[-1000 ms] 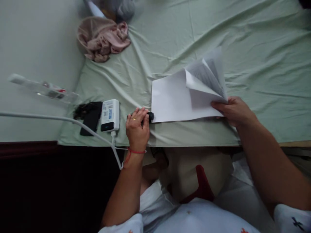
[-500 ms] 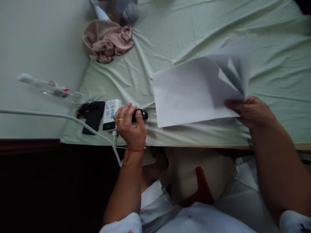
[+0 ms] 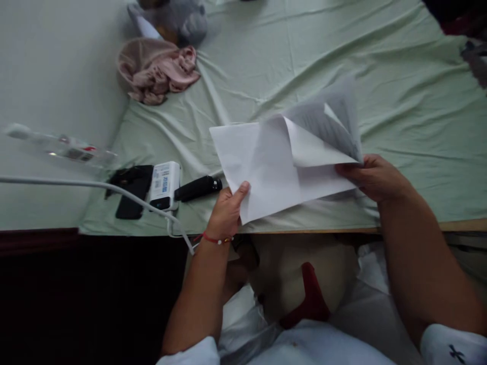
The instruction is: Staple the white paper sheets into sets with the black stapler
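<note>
We steady white rectangular paper sheets (image 3: pixel 266 170)
Left hand (image 3: pixel 227 212), right hand (image 3: pixel 376 178) pinch opposite ends; next move likely needs even grips.

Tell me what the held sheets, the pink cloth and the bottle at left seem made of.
Sheets: matte white paper, going by the thin edges and the way they curl.
Pink cloth: soft fabric, possibly satiny, since its bunched folds catch a faint sheen; the fibre can't be told.
Bottle: probably clear, glossy plastic, see-through with small highlights, though glass isn't ruled out.
</note>
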The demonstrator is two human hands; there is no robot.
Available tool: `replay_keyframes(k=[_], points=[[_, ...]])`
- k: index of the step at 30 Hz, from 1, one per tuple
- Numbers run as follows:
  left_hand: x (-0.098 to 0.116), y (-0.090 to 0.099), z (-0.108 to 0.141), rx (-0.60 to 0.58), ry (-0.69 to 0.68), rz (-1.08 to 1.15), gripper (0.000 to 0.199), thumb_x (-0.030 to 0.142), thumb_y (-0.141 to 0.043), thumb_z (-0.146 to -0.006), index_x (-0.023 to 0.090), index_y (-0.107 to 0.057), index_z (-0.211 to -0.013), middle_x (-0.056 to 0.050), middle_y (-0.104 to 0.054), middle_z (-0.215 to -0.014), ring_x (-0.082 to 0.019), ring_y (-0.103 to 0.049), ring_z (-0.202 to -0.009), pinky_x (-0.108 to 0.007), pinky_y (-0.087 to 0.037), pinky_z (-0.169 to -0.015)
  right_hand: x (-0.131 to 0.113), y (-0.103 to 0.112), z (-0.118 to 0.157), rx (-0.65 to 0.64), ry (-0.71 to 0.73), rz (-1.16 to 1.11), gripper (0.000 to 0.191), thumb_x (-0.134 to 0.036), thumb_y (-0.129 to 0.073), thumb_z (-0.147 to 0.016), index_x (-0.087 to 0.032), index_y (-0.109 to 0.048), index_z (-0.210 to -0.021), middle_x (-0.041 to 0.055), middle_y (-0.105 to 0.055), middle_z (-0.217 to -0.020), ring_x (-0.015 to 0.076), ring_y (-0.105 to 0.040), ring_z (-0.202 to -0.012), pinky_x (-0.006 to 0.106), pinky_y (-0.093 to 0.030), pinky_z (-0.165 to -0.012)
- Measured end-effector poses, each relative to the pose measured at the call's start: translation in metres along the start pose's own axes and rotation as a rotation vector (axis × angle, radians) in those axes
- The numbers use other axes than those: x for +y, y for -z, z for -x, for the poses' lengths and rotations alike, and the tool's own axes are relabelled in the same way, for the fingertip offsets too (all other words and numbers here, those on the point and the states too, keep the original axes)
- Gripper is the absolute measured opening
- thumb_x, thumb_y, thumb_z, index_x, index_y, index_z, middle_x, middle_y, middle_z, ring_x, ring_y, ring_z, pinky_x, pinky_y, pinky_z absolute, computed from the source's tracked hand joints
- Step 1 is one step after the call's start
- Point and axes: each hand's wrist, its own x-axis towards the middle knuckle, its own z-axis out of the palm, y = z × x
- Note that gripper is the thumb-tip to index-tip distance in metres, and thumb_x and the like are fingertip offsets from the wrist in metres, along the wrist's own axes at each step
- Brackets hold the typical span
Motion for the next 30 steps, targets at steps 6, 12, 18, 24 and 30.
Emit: replay_keyframes(k=[6,12,18,24,30], points=[[-0.008,-0.005,0.001,-0.104,0.039,-0.030,0.053,0.063,-0.097,-0.068,0.019,-0.080,-0.092,-0.012,-0.082,-0.082,-0.036,-0.083,-0.095,-0.044,-0.072,-0.079,-0.009,0.015,0.002,0.090,-0.010,-0.012,0.012,-0.017,-0.082,-0.076,-0.017,-0.084,-0.089,0.0065,-0.078,-0.077,0.0182,-0.069,-0.065,0.028,-0.054,-0.060],[-0.009,-0.008,-0.006,-0.073,0.018,-0.009,0.053,0.062,-0.098,-0.066,0.019,-0.080,-0.091,-0.012,-0.084,-0.087,-0.035,-0.082,-0.097,-0.045,-0.071,-0.083,-0.002,0.023,-0.005,0.085,0.056,0.001,0.006,-0.015,-0.083,-0.075,-0.019,-0.082,-0.079,0.0018,-0.077,-0.075,0.0144,-0.069,-0.069,0.025,-0.057,-0.067],[-0.012,-0.011,-0.018,-0.007,-0.106,0.014,0.048,0.048,-0.103,-0.060,0.019,-0.079,-0.091,-0.007,-0.083,-0.088,-0.026,-0.080,-0.089,-0.038,-0.066,-0.083,-0.004,0.014,-0.005,0.244,0.153,-0.071,0.018,-0.004,-0.071,-0.078,-0.020,-0.080,-0.079,0.0002,-0.076,-0.074,0.0119,-0.063,-0.066,0.025,-0.052,-0.068],[-0.015,-0.011,-0.024,0.181,-0.200,-0.039,0.044,0.051,-0.100,-0.067,0.020,-0.069,-0.067,0.004,-0.067,-0.063,-0.010,-0.056,-0.056,-0.022,-0.047,-0.053,-0.003,-0.004,-0.005,0.295,0.219,-0.067,0.010,-0.011,-0.073,-0.076,-0.020,-0.075,-0.078,-0.0002,-0.074,-0.072,0.0121,-0.060,-0.063,0.026,-0.051,-0.067],[-0.013,-0.012,-0.025,0.209,-0.175,-0.007,0.039,0.050,-0.092,-0.079,0.022,-0.066,-0.071,0.003,-0.064,-0.067,-0.014,-0.062,-0.067,-0.027,-0.055,-0.068,0.001,-0.016,-0.008,0.353,0.298,0.003,0.006,-0.019,-0.073,-0.073,-0.022,-0.073,-0.078,-0.0003,-0.069,-0.072,0.0131,-0.057,-0.062,0.028,-0.049,-0.061]])
